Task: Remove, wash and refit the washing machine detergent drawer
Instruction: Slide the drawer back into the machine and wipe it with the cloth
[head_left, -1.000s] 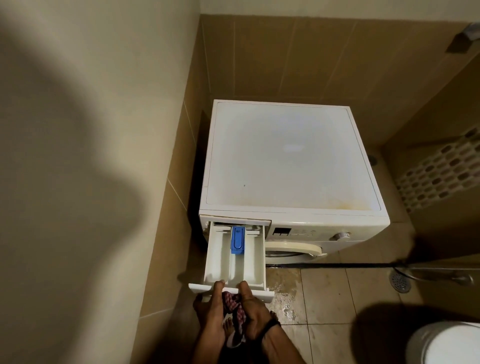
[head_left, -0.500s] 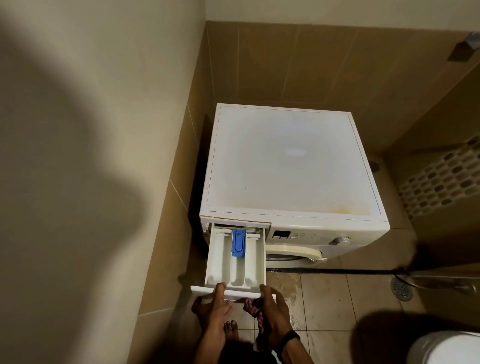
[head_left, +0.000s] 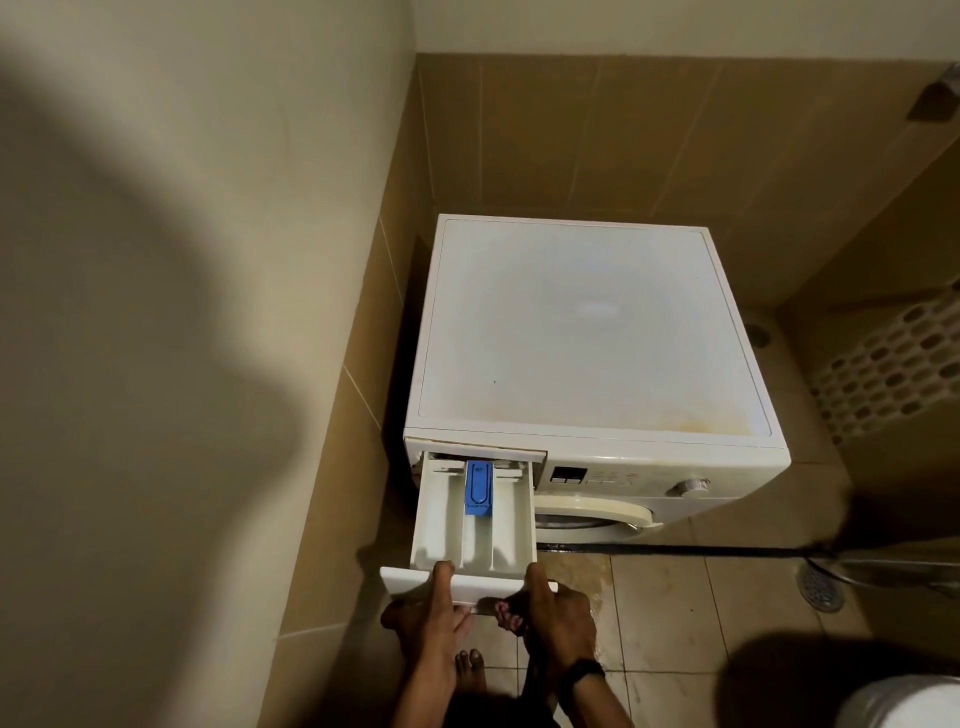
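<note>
Since the earlier frames the hands have moved apart, from the middle of the front panel to its two ends. The white moulded-plastic detergent drawer (head_left: 441, 519) is extended well out of the white front-loading washing machine (head_left: 582, 332), lower centre of the frame, with its rear end in the housing slot.

The left hand (head_left: 434, 618) grasps the left end of the panel, thumb hooked over the top edge. The right hand (head_left: 558, 618) grasps the right end likewise; a pink checked cloth (head_left: 506, 616) is bunched under its fingers.

Handling, as judged:
- The drawer is likely light and rigid, with thin walls that may flex or crack if twisted.
- Residue or water may make the plastic slippery; the beige tiled floor (head_left: 649, 597) below looks wet.
- Keep both hands on the panel ends and draw straight out, level.
- The blue plastic siphon insert (head_left: 478, 488) in the middle compartment may be loose; avoid tipping the drawer.
</note>
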